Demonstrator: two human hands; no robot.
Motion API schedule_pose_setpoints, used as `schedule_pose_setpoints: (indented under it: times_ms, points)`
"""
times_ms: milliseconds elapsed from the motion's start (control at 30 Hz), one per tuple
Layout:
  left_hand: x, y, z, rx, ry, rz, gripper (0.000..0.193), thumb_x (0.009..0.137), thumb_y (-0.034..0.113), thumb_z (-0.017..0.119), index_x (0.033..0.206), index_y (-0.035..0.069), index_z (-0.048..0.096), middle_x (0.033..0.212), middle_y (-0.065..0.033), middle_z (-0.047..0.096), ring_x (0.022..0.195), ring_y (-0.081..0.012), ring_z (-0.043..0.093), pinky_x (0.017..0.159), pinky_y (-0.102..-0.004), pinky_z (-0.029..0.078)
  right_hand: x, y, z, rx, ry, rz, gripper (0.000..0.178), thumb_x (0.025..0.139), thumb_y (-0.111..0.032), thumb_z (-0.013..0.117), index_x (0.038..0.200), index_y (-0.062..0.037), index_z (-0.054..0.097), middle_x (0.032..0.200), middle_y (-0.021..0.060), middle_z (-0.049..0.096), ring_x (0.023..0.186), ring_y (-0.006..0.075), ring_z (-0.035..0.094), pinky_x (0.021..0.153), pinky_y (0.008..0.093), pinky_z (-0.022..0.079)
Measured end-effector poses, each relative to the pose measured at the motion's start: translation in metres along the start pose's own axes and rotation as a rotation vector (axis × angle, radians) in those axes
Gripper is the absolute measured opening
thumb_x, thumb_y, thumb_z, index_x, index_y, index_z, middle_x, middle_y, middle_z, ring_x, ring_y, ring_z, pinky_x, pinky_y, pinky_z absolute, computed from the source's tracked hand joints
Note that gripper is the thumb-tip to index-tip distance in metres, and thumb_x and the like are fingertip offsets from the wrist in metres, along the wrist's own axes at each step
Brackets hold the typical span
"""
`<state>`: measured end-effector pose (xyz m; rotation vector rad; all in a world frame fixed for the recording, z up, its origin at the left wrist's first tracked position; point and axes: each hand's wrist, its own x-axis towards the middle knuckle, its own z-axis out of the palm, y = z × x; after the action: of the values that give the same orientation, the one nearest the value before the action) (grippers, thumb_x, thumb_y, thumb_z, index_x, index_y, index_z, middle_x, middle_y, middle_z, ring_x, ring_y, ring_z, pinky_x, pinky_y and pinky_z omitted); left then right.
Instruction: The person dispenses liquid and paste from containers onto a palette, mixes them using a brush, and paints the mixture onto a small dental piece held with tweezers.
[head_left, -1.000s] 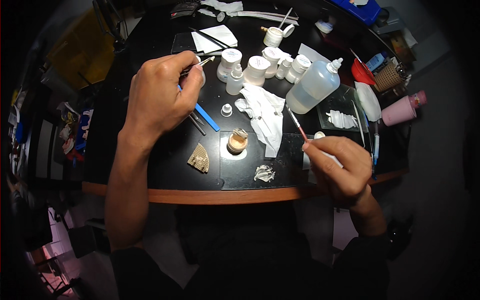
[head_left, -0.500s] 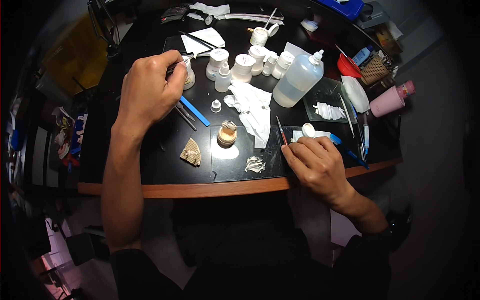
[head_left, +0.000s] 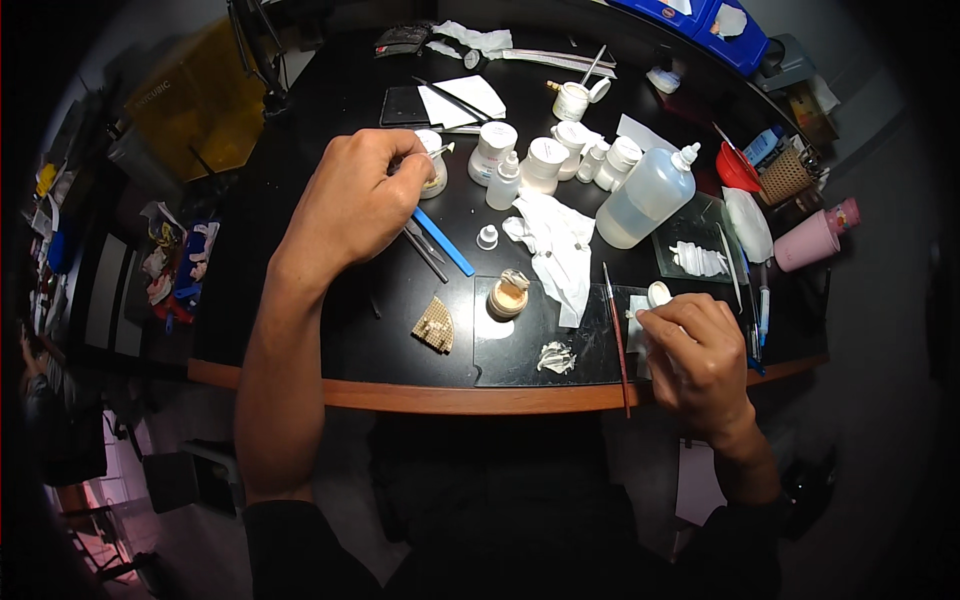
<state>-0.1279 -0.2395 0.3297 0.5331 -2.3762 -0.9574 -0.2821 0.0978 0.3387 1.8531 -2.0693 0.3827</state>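
Note:
My left hand (head_left: 350, 205) is closed around a slim metal tool (head_left: 435, 153), whose tip carries a small pale piece beside a white-capped jar (head_left: 432, 178). Most of that tool is hidden in the fist. My right hand (head_left: 698, 355) is closed, fingers bent together, by a small white lid (head_left: 659, 294); what its fingertips hold, if anything, is hidden. Left of it, a thin brush (head_left: 616, 340) with a reddish handle lies across the dark slab (head_left: 590, 368), its handle end past the table edge. On the slab are a small round pot (head_left: 508, 298) and a smear of white paste (head_left: 556, 357).
A large squeeze bottle (head_left: 648, 200), crumpled white tissue (head_left: 555, 245) and several white jars (head_left: 543, 165) stand or lie mid-table. A beige honeycomb tray (head_left: 434, 326) is left of the slab. At right are a glass plate (head_left: 690, 240) and a pink tumbler (head_left: 812, 240).
My right hand has let go of the brush, which now lies on the slab, and has drawn back right of it. The view has shifted; my left hand still holds the metal tool.

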Motion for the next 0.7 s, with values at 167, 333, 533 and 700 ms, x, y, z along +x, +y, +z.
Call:
schedule_pose_setpoints:
  times_ms: [167, 333, 533, 700]
  points:
    - [-0.004, 0.001, -0.012, -0.078, -0.067, -0.122, 0.029, 0.094, 0.021, 0.06, 0.089, -0.003, 0.076, 0.067, -0.004, 0.061, 0.065, -0.0117, 0.058, 0.063, -0.0293, 0.042, 0.002, 0.027, -0.016, 0.112, 0.089, 0.244, 0.01, 0.085, 0.001, 0.078, 0.095, 0.0013, 0.078, 0.09, 0.0152, 0.076, 0.082, 0.0327, 0.07, 0.074, 0.0399, 0.055]
    - [-0.001, 0.006, -0.014, -0.018, -0.041, -0.162, 0.032, 0.091, 0.022, 0.066, 0.09, -0.008, 0.076, 0.067, -0.0123, 0.067, 0.063, -0.0162, 0.061, 0.061, -0.0339, 0.045, -0.024, 0.057, -0.045, 0.005, 0.08, 0.605, 0.009, 0.087, -0.004, 0.08, 0.093, 0.0031, 0.079, 0.084, 0.0173, 0.076, 0.076, 0.0305, 0.073, 0.071, 0.0393, 0.055]
    - [-0.003, -0.002, -0.01, 0.034, 0.062, -0.174, 0.029, 0.094, 0.02, 0.064, 0.085, -0.006, 0.071, 0.063, -0.0058, 0.059, 0.061, -0.0117, 0.054, 0.059, -0.0323, 0.039, -0.077, 0.103, -0.054, -0.078, 0.065, 0.913, 0.014, 0.088, -0.008, 0.078, 0.097, 0.003, 0.08, 0.086, 0.0191, 0.076, 0.078, 0.0314, 0.075, 0.075, 0.0383, 0.057]
    - [0.0, -0.004, -0.002, 0.013, 0.045, -0.186, 0.029, 0.095, 0.021, 0.064, 0.082, -0.004, 0.068, 0.063, -0.0038, 0.056, 0.061, -0.0105, 0.051, 0.059, -0.0325, 0.037, -0.096, 0.105, -0.057, -0.042, 0.007, 0.983, 0.015, 0.089, -0.009, 0.079, 0.098, 0.0024, 0.08, 0.086, 0.0171, 0.077, 0.078, 0.0271, 0.076, 0.074, 0.0381, 0.058]
